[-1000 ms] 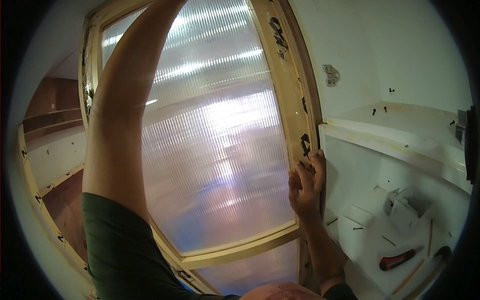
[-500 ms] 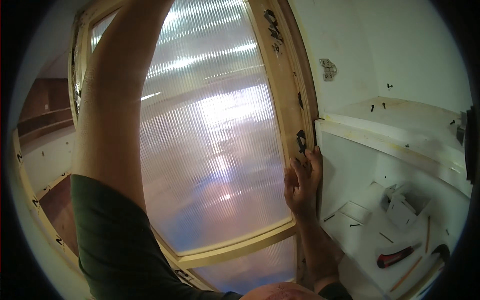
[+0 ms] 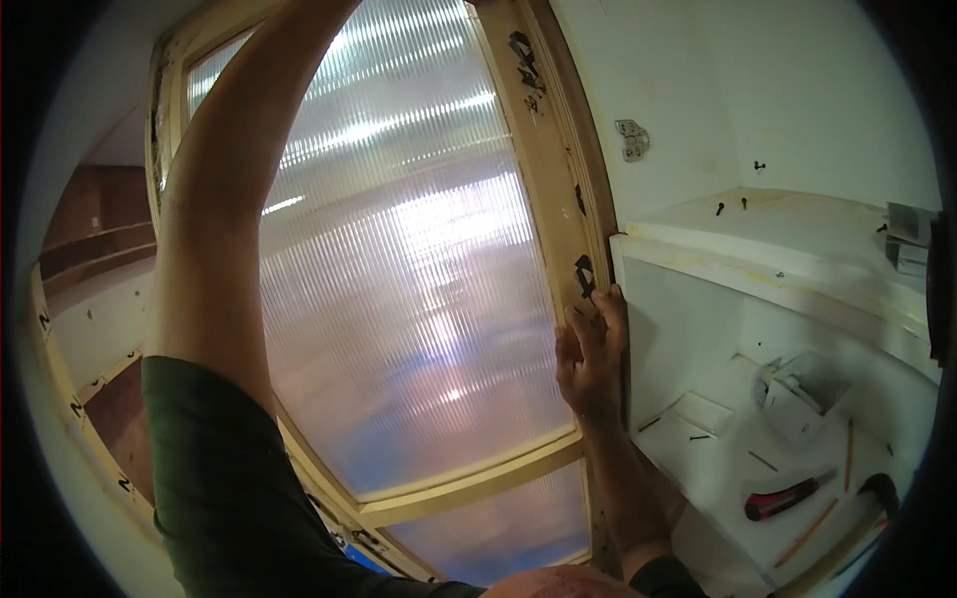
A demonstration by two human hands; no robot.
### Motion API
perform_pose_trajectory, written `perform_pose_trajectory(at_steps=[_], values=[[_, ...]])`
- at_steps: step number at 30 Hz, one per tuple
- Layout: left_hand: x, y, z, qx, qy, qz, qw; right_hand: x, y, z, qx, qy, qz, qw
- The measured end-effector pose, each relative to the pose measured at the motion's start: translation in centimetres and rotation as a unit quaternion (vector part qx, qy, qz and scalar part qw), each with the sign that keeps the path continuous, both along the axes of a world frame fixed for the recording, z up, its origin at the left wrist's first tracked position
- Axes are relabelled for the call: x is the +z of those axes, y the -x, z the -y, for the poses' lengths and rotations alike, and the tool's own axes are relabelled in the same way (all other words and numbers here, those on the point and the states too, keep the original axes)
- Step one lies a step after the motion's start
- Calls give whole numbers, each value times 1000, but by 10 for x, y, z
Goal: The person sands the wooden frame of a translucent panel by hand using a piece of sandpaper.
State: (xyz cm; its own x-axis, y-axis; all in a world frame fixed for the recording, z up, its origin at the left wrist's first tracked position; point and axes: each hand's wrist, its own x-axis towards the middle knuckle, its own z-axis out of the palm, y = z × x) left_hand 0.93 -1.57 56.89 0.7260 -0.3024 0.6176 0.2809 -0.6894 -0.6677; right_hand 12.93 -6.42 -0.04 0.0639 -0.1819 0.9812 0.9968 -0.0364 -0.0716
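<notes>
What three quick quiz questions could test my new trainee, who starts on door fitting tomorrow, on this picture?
1. True or false: the right hand rests on the wooden door frame.
2. What fills the frame: A ribbed translucent panel, B mirror, C plywood?
3. Which tool with a red and black handle lies on the white shelf?

Key: 1 true. 2 A. 3 The utility knife. The left hand reaches up out of view.

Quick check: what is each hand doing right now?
Left hand: out of view past the top edge.
Right hand: open, fingers flat against the wooden door frame, not gripping it.
</notes>
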Motion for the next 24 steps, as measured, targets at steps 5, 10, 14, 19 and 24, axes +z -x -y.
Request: perform_pose_trajectory(at_steps=[5, 10, 14, 19, 24], values=[[5, 8, -23, 1, -124, -56, 991, 6, 13, -2, -4, -45, -1, 999], [-48, 0, 10, 22, -119, -91, 988, 4, 10, 6, -29, 35, -13, 999], [-71, 71, 34, -200, 120, -118, 965, -2, 10, -7, -32, -10, 8, 999], [-12, 117, -56, -4, -365, 186, 912, 0, -12, 17, -109, 4, -18, 994], [-20, 267, -142, 1, -214, 248, 945, 1, 18, -3, -39, 28, -2, 999]])
